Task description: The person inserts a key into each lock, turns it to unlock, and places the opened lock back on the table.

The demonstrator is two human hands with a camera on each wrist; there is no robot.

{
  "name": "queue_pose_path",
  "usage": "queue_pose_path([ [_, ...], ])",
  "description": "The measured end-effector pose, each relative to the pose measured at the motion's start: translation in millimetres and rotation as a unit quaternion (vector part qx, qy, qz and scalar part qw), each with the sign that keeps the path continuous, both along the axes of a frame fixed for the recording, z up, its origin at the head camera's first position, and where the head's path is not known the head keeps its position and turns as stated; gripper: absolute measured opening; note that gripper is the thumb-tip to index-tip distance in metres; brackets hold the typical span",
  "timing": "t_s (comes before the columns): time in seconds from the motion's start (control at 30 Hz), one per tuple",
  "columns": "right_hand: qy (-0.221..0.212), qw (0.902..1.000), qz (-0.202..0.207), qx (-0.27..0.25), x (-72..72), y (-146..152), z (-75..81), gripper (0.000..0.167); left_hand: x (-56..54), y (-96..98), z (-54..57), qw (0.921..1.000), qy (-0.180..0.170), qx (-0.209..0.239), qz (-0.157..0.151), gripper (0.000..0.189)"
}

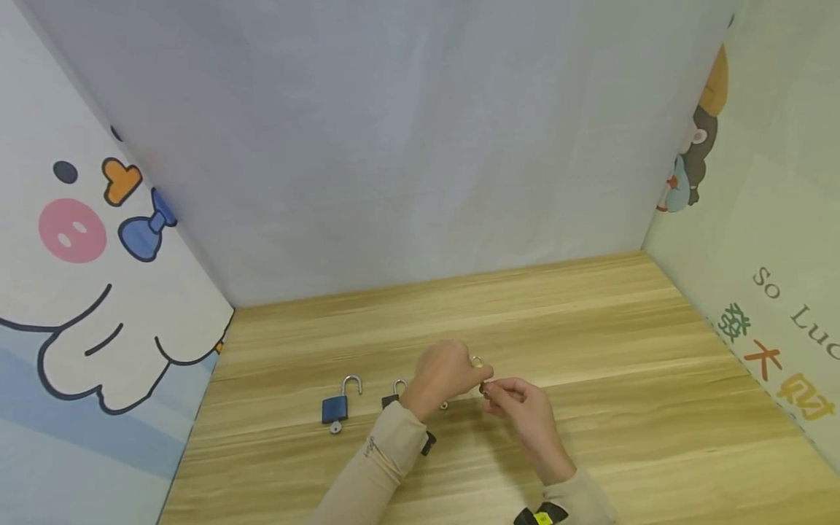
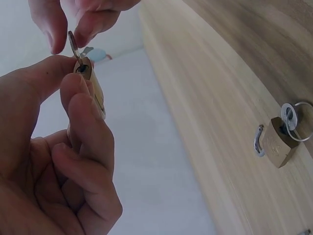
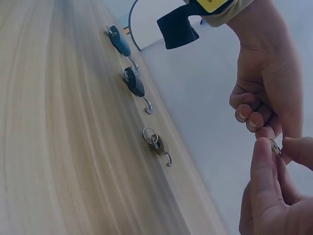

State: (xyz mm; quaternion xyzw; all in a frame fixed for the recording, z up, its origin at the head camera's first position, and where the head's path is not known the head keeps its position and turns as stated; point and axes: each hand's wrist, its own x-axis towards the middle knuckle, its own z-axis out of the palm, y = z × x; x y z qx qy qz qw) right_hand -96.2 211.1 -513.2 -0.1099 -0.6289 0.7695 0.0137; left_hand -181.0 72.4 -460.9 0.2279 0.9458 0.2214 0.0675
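My left hand (image 2: 73, 161) holds a small brass padlock (image 2: 90, 81) upright above the table, pinched between thumb and fingers. From the keyhole of this padlock a key (image 2: 73, 45) stands out. My right hand (image 1: 525, 412) is at the key, its thumb and a finger on either side of it; a gap shows between thumb and key in the left wrist view. The shackle of the held padlock (image 1: 477, 360) shows above the left hand in the head view. In the right wrist view my right hand (image 3: 283, 208) partly hides the lock.
On the wooden table (image 1: 623, 328) stand a blue padlock (image 1: 335, 410), a black padlock (image 1: 390, 400) and another brass padlock (image 2: 279, 142), with open shackles and keys inserted. A ring (image 2: 305, 125) hangs on the brass one's key. Printed cloth walls (image 1: 426, 146) enclose the table.
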Motion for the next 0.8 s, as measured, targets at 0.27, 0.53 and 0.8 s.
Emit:
queue_pose_path([
  [0.27, 0.003, 0.9981, 0.058, 0.021, 1.6, -2.7, -1.3, 0.031, 0.1, -3.4, -1.6, 0.9998, -0.002, 0.014, 0.012, 0.049],
  [0.53, -0.013, 0.999, 0.032, 0.03, -0.7, -7.1, -1.9, 0.022, 3.3, -0.4, -2.5, 0.9998, 0.009, 0.01, 0.017, 0.05],
  [0.8, -0.007, 0.9991, 0.028, 0.03, -3.3, -6.4, -2.1, 0.02, 5.3, 0.4, -2.1, 0.9993, -0.003, 0.022, 0.029, 0.046],
])
